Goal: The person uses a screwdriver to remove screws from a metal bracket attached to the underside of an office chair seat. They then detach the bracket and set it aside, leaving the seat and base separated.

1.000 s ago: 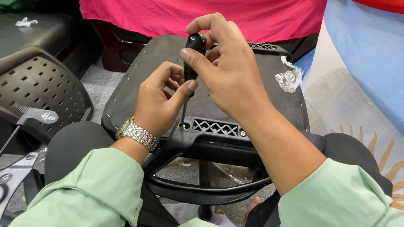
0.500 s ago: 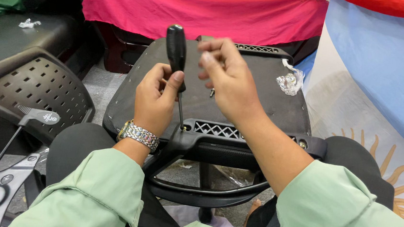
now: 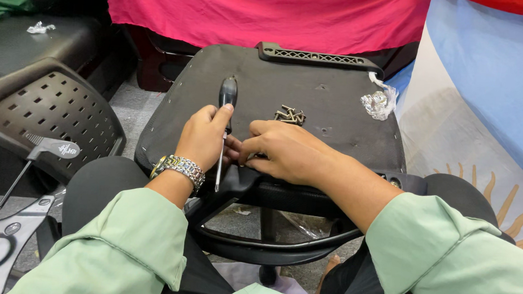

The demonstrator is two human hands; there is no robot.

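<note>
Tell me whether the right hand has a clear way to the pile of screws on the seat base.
Probably yes: the right hand rests just below the screws, with only bare seat base between them.

Support: an upturned black chair seat (image 3: 338, 119), its flat underside facing up, resting across the person's lap.
Far edge: a black slotted plastic bar (image 3: 318, 57) lies along the seat's far rim.
Middle: a small heap of dark screws (image 3: 290, 115) sits loose on the panel, just beyond the right hand (image 3: 280, 150).
Right corner: a crumpled bit of foil (image 3: 377, 104) lies near the seat's far right edge.
Near edge: both hands rest on the panel; the left hand (image 3: 203, 136) grips a black-handled screwdriver (image 3: 225, 119), tip pointing toward the person.
</note>
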